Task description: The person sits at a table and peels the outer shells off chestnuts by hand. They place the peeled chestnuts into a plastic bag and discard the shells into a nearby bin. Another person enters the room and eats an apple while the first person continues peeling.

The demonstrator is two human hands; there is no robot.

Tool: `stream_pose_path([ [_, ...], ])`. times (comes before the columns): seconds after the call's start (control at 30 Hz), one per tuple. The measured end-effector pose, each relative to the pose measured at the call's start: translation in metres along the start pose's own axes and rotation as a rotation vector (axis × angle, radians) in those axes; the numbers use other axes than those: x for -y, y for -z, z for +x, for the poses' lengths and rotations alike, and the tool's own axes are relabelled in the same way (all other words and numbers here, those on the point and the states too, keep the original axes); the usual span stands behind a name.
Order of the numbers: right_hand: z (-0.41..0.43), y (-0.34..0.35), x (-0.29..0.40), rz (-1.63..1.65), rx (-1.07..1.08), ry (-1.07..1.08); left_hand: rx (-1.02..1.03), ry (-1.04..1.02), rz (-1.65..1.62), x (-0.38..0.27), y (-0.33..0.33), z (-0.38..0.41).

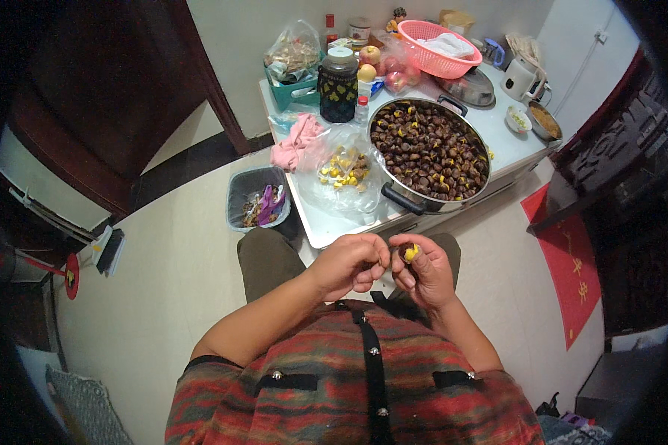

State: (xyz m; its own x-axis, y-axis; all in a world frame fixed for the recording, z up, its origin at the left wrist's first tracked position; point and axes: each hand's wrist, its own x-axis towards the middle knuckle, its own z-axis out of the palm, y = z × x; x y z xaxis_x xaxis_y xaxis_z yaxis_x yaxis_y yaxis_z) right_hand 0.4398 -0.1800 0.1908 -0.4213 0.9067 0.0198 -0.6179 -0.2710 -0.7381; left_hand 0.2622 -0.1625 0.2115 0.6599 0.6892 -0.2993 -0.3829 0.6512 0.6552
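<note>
Over my lap, my right hand [426, 270] grips a chestnut [410, 253] whose yellow flesh shows through its split brown shell. Close beside it is my left hand [353, 267], fingers curled and thumb against forefinger; a small dark bit may be pinched there, but I cannot tell. Beyond my hands, a large steel pot [423, 206] full of brown chestnuts, several split to yellow, stands on the white table [325, 228]. Left of the pot, a clear plastic bag [334, 197] lies open with peeled yellow chestnuts and some brown ones.
A lined waste bin [234, 194] stands left of the table. Behind the pot are a pink basket [440, 64], a glass lid [470, 89] and bagged apples [398, 78]. A covered jar [338, 92], a pink cloth [298, 139] and a green basket [289, 94] stand or lie left of it.
</note>
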Motion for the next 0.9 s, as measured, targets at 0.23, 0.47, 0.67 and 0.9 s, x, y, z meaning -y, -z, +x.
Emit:
stream_pose_path([
  [0.23, 0.000, 0.003, 0.000, -0.132, -0.048, -0.013, -0.119, -0.121, 0.138, 0.002, 0.005, 0.001],
  [0.47, 0.000, -0.003, 0.009, -0.407, -0.132, -0.072, -0.189, -0.202, 0.477, -0.004, -0.002, -0.008],
  [0.67, -0.002, -0.015, 0.017, -0.611, -0.151, -0.075, -0.210, -0.320, 0.669, 0.006, 0.008, -0.007],
  [0.9, -0.002, -0.011, 0.014, -0.905, -0.136, 0.074, -0.281, -0.302, 0.887, -0.002, -0.004, -0.011],
])
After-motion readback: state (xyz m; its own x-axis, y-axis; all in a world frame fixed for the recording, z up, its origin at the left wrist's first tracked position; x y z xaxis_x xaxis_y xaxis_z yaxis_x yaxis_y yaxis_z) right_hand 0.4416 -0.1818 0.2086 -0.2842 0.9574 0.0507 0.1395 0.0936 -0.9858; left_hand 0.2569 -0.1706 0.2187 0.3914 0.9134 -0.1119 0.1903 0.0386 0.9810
